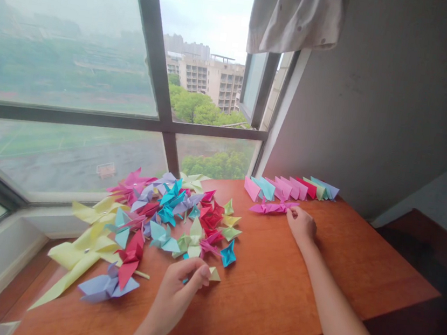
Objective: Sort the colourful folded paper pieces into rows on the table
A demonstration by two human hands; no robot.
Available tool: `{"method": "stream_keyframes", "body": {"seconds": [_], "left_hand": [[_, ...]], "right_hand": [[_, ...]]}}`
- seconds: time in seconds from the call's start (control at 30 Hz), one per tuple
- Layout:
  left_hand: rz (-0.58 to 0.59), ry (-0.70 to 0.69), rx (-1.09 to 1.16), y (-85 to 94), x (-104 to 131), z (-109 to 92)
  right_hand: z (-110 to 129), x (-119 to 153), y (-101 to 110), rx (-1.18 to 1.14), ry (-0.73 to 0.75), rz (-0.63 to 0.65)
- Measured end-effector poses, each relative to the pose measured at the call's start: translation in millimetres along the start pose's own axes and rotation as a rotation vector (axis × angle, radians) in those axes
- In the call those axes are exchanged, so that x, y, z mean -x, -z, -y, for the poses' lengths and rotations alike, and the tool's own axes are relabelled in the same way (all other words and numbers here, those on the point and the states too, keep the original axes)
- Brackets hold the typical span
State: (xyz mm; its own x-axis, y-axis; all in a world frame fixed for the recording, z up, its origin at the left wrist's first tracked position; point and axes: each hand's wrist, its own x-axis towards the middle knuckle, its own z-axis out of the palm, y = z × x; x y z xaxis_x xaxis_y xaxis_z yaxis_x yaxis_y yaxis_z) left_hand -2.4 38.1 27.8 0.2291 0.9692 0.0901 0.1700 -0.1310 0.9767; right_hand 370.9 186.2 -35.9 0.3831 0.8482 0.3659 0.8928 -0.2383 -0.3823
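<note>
My left hand (183,282) is above the near part of the table, its fingers curled and closed at a small pale-yellow folded paper piece (215,274). A bit of blue paper shows beside those fingers, partly hidden. Farther right, my right hand (301,223) pinches the right end of a long magenta origami piece (269,208) lying on the table. Right behind that piece stands a row of folded paper cards (286,189) in pink, blue, red, green and lavender. Left of my hands lies a spread of origami, including a red crane (131,256) and a lavender crane (108,286).
The brown wooden table (274,288) has its edge at the lower right. Yellow paper pinwheels (80,250) lie at the left. Behind are the window frame (167,111), a hanging curtain (296,19) and a grey wall (370,98).
</note>
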Motion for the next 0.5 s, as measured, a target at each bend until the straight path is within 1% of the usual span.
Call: {"method": "stream_keyframes", "body": {"seconds": [0.5], "left_hand": [[0.007,-0.009,-0.029,-0.1,1.2,4.6]], "right_hand": [[6.6,2.0,2.4,0.005,-0.012,0.03]]}}
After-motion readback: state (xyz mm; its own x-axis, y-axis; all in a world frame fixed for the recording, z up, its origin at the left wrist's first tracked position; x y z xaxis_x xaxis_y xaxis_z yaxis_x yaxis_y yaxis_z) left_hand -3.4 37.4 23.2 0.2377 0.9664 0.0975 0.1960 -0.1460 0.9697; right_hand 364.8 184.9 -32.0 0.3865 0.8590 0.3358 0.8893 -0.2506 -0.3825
